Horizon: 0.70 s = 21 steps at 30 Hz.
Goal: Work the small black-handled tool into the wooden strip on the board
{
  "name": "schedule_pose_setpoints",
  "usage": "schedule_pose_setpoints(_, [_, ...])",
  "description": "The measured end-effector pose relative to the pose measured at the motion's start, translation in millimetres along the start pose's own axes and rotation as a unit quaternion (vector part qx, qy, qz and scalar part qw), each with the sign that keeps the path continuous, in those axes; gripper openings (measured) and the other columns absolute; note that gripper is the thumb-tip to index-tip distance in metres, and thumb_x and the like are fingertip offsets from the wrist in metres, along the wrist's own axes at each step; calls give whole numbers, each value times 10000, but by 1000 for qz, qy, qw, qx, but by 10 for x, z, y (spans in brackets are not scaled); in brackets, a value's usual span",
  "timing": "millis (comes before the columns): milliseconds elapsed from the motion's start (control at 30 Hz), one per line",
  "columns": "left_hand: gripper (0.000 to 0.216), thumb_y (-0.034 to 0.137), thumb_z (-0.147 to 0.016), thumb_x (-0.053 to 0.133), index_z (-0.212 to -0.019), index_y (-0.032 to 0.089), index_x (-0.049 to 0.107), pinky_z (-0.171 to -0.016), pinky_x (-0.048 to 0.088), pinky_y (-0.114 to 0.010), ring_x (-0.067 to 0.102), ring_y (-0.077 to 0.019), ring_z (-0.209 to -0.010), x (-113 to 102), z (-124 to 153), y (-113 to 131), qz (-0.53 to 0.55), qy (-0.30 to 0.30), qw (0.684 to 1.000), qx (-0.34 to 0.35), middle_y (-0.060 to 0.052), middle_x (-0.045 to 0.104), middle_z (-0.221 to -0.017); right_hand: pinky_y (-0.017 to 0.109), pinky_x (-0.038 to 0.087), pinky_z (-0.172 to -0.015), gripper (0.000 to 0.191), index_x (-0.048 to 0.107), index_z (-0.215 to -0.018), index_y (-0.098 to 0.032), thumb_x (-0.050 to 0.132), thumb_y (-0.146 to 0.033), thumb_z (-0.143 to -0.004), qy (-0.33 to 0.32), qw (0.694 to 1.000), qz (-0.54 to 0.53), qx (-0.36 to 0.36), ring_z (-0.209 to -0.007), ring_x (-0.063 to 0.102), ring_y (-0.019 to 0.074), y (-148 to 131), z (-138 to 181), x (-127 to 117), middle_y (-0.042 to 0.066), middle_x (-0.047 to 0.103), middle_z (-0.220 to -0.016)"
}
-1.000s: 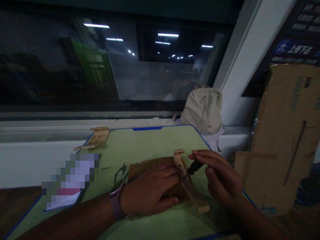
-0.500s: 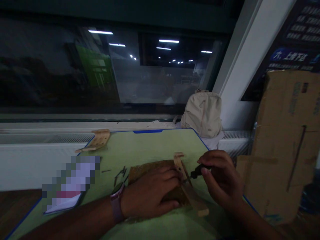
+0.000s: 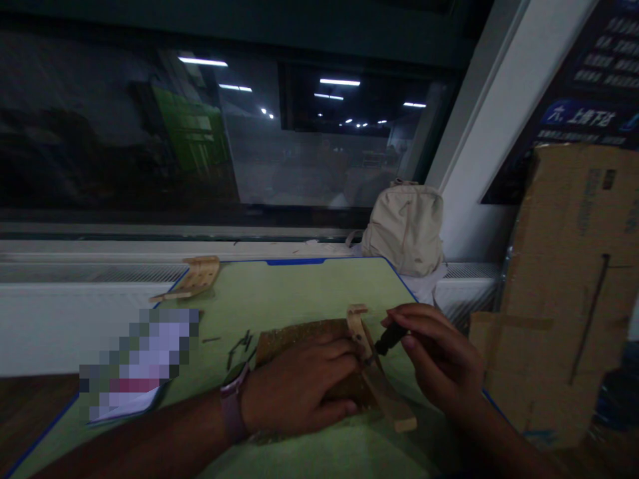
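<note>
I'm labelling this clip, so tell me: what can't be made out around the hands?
Head view, dim throughout.
- Tool in the right hand: its tip is too dark and small to see.
- Board: mostly covered by the left hand.
- Paper: pixelated.
- Dark bits beside it: too small.

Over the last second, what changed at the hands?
The right hand curled its outstretched fingers around the small black tool, tip at the wooden strip. The left hand stays flat on the brown board; strip and board have not moved.
</note>
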<state>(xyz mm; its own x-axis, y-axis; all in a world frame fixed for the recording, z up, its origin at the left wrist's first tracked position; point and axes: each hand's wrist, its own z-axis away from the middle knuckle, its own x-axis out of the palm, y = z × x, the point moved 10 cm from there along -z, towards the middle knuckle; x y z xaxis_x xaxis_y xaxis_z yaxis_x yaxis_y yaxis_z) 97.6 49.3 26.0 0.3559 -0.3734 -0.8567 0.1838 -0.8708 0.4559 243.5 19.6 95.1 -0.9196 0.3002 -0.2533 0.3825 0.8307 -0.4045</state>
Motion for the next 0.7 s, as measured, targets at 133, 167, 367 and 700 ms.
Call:
schedule_pose_setpoints(133, [412, 371, -1021, 747, -1360, 163, 639, -1264, 435, -505, 585, -356, -1416, 18, 5, -7, -5, -7, 1000, -6, -159, 663, -1468, 322, 628, -665, 250, 771, -1162, -275, 732, -127, -965, 56, 998, -12, 1, -854, 730, 204, 30, 18, -71, 52, 725, -933])
schedule_pose_setpoints(167, [412, 372, -1026, 742, -1366, 166, 634, -1265, 433, -502, 580, -356, -1422, 19, 8, -6, -6, -7, 1000, -5, -160, 659, -1476, 325, 619, -669, 244, 766, -1145, -276, 737, -121, -958, 64, 998, -4, 1, -845, 720, 201, 33, 31, -81, 48, 714, -932])
schedule_pose_setpoints(367, [379, 373, -1038, 732, -1344, 171, 636, -1233, 458, -498, 597, -356, -1400, 30, 21, -18, -15, -14, 1000, -17, -155, 664, -1471, 417, 662, -826, 248, 754, -1205, -253, 661, -138, -1006, 41, 999, 9, -2, -1011, 774, 245, 16, 71, -56, 100, 776, -1111])
schedule_pose_setpoints(700, [360, 365, -1034, 726, -1327, 175, 641, -1226, 473, -526, 608, -360, -1392, 28, 14, -18, -10, -7, 1000, -16, -158, 669, -1462, 419, 714, -791, 286, 750, -1235, -266, 623, -105, -1036, 16, 1000, -2, -1, -1024, 823, 250, 26, 76, -24, 105, 823, -1107])
